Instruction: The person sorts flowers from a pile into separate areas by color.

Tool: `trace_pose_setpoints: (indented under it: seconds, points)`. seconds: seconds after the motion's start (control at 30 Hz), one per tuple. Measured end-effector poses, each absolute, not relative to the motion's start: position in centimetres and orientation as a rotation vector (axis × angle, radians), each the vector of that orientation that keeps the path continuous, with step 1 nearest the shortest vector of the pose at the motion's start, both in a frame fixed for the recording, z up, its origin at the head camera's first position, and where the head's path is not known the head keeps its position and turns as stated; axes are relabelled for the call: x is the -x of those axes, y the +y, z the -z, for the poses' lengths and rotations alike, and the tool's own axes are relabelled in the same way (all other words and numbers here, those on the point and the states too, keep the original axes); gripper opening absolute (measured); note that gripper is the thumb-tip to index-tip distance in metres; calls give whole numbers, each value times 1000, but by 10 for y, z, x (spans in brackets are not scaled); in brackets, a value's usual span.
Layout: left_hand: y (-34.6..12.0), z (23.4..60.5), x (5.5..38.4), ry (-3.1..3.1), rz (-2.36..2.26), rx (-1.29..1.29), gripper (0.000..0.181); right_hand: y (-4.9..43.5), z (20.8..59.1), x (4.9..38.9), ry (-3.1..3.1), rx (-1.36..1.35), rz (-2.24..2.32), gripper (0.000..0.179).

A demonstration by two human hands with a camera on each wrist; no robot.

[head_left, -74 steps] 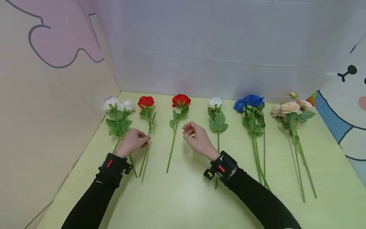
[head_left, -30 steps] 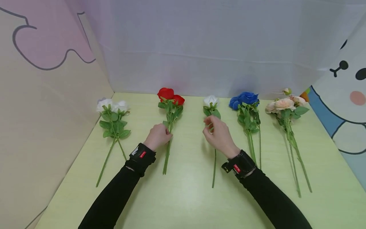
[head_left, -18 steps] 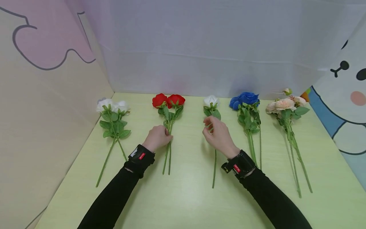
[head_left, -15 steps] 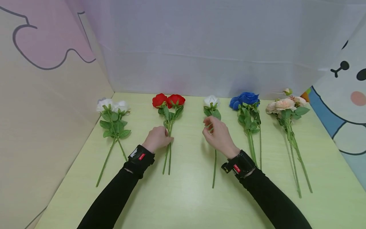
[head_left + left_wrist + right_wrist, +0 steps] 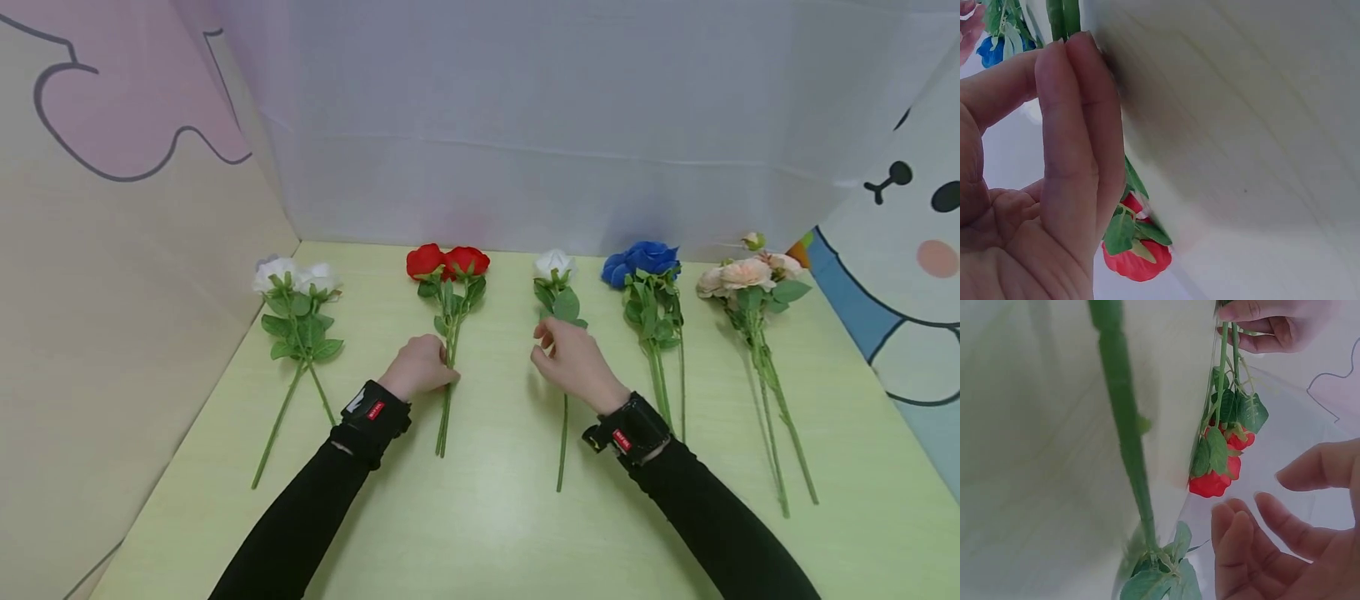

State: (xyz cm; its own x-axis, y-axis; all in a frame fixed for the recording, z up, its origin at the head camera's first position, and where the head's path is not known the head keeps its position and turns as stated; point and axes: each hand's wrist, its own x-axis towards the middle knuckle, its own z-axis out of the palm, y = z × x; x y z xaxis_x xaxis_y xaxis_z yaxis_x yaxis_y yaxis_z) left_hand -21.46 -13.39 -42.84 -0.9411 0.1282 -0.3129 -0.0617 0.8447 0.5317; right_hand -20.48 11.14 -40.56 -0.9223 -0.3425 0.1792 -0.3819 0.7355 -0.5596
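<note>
My left hand (image 5: 418,367) pinches the stems of two red roses (image 5: 448,265) that lie side by side on the table. In the left wrist view, thumb and fingertips (image 5: 1082,47) meet at two green stems (image 5: 1063,19). Over the stem of a single white rose (image 5: 555,265) hovers my right hand (image 5: 573,362), its fingers loosely bent. The right wrist view shows a gap between thumb and fingertips (image 5: 1235,519), with nothing held; the white rose's stem (image 5: 1124,412) runs beside them.
Two white roses (image 5: 296,279) lie crossed at the table's left. Blue roses (image 5: 643,262) and a bunch of pale peach flowers (image 5: 750,277) lie to the right. A white cloth wall (image 5: 525,125) stands along the table's (image 5: 480,533) back edge.
My left hand has brought the left red rose rightward beside the other, and their stems now lie closer together. My right hand has moved right to the white rose, then slightly back from its leaves.
</note>
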Motion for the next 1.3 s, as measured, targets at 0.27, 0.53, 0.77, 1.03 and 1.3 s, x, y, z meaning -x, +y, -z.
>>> trace_pose_setpoints:
  seconds: [0.27,0.53,0.77,1.03,1.3]
  points:
    - [-136,428,215,2672,-803,-10,19,122,411,205,-3069,-471,-721,16]
    - [-144,429,217,2666,-837,23,18,127,418,207,-3212,-402,-744,14]
    - [-150,432,219,2693,-882,8,16,127,424,212,-3219,-443,-791,16]
    - [-153,430,215,2676,-863,10,19,121,429,223,-3178,-491,-807,15]
    - [-154,431,213,2689,-853,20,21,114,430,231,-3147,-529,-794,15]
